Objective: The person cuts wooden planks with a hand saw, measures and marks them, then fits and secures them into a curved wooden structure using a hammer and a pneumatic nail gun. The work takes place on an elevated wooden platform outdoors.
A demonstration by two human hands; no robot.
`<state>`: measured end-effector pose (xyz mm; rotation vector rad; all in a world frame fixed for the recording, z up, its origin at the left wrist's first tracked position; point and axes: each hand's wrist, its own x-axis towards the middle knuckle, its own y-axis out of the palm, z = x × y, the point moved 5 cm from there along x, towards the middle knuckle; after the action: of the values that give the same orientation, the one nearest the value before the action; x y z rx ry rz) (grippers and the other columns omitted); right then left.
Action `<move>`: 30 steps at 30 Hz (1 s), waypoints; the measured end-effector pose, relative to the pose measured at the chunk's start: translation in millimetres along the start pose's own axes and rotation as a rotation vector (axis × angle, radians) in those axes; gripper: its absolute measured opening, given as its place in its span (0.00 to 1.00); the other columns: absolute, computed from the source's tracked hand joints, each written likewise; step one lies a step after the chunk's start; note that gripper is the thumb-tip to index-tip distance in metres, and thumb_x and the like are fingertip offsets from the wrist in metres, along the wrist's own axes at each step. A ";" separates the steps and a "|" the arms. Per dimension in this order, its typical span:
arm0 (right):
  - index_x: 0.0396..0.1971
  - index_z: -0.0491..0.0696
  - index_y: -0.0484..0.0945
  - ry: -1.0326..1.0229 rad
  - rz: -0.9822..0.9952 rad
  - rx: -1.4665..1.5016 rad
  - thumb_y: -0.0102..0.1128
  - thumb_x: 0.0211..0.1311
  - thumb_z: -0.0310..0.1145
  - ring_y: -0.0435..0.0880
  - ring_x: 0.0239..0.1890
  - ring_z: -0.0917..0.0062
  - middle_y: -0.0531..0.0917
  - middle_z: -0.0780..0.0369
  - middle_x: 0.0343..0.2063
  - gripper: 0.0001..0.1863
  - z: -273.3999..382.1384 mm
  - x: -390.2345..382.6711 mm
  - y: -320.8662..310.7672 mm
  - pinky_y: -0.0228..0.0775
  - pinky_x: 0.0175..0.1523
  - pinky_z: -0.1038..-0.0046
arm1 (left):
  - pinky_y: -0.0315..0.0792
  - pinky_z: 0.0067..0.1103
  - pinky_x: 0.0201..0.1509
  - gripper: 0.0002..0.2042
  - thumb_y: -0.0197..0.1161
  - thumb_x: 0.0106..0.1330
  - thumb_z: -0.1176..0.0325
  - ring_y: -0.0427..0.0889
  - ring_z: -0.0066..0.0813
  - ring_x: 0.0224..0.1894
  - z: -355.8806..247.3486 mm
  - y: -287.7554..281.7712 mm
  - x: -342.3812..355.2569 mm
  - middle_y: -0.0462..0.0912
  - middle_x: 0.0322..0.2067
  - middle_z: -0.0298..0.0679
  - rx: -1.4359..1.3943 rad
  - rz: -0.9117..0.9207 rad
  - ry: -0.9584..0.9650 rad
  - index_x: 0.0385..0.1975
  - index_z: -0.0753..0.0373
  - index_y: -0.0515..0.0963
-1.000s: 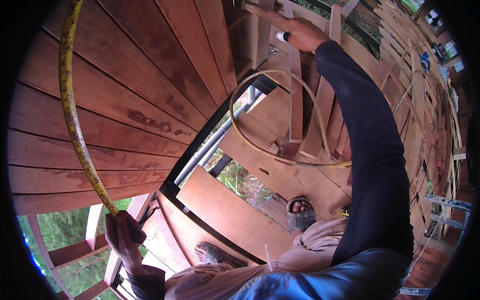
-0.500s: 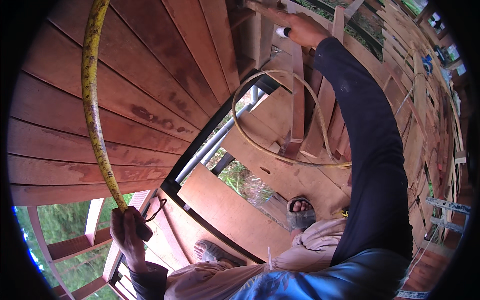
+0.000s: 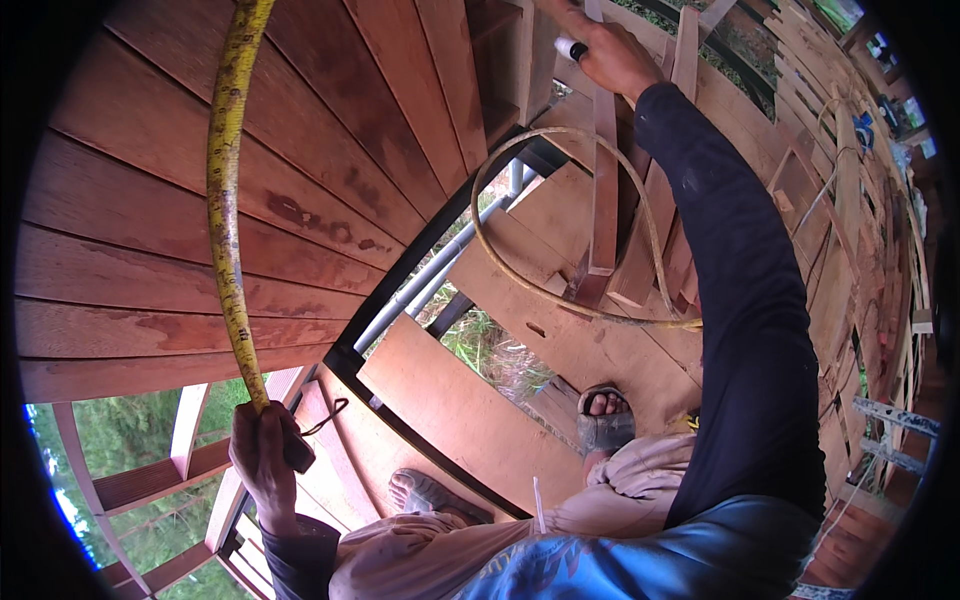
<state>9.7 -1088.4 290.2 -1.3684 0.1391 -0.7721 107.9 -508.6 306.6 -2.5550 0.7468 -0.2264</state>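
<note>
Left hand (image 3: pixel 265 450) clamped on tape-measure case, yellow blade (image 3: pixel 226 200) swung further right across the plank wall (image 3: pixel 130 260) — right hand (image 3: pixel 610 55) still gripping a marker (image 3: pixel 570 47) at top edge.

The tape measure (image 3: pixel 226 210) runs up the plank wall (image 3: pixel 130 230) at left, from the left hand (image 3: pixel 262 455) near. Far right, the right hand (image 3: pixel 612 58) touches upright battens (image 3: pixel 603 180). A hose loop (image 3: pixel 520 270) lies between, on the floor planks (image 3: pixel 560 350).

Soft daylight, sharp centre, fisheye-bent dark rim.
</note>
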 end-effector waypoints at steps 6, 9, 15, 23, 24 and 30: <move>0.69 0.65 0.60 -0.173 -0.068 0.011 0.58 0.62 0.29 0.81 0.45 0.48 0.82 0.46 0.42 0.35 -6.8 3.3 1.4 0.72 0.50 0.55 | 0.60 0.16 0.23 0.09 0.50 0.74 0.68 0.65 0.15 0.20 -0.1 -0.2 -2.3 0.72 0.22 0.34 -0.003 -0.007 0.042 0.30 0.62 0.67; 0.69 0.65 0.60 -0.135 -0.139 0.045 0.58 0.62 0.30 0.81 0.45 0.49 0.82 0.46 0.44 0.35 -8.8 -6.0 5.4 0.72 0.50 0.55 | 0.60 0.16 0.23 0.08 0.50 0.74 0.69 0.65 0.15 0.20 -0.1 0.9 -4.6 0.73 0.22 0.34 0.003 0.012 0.020 0.30 0.62 0.67; 0.70 0.62 0.59 -0.047 0.059 -0.037 0.58 0.62 0.31 0.80 0.49 0.50 0.81 0.46 0.48 0.35 -6.0 1.5 7.2 0.72 0.54 0.58 | 0.60 0.16 0.23 0.08 0.51 0.73 0.71 0.65 0.14 0.20 11.3 -1.2 -7.9 0.71 0.20 0.32 -0.047 0.003 -0.097 0.30 0.63 0.68; 0.70 0.51 0.58 0.293 0.163 1.082 0.53 0.59 0.14 0.71 0.15 0.88 0.81 0.61 0.47 0.38 22.5 -191.5 67.8 0.62 0.17 0.83 | 0.63 0.16 0.24 0.02 0.56 0.70 0.75 0.68 0.12 0.23 67.8 -23.5 -42.4 0.69 0.22 0.26 0.084 0.028 -0.203 0.35 0.66 0.74; 0.69 0.48 0.58 0.286 0.250 0.915 0.56 0.57 0.14 0.79 0.25 0.84 0.80 0.59 0.49 0.38 4.0 -229.7 89.1 0.70 0.22 0.82 | 0.63 0.17 0.21 0.03 0.57 0.70 0.74 0.68 0.13 0.19 99.5 -24.9 -49.7 0.69 0.20 0.27 0.135 0.043 -0.145 0.34 0.66 0.74; 0.64 0.43 0.64 0.356 0.924 0.775 0.67 0.49 0.20 0.75 0.54 0.76 0.77 0.58 0.54 0.38 83.6 -365.8 140.8 0.76 0.37 0.82 | 0.71 0.32 0.28 0.09 0.59 0.68 0.67 0.80 0.43 0.24 212.5 -14.2 -130.2 0.78 0.21 0.49 0.320 0.086 -0.422 0.32 0.67 0.76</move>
<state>-163.9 -812.1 57.4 -0.3227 0.6298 -0.2076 64.8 -344.7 123.3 -2.1582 0.5984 0.2029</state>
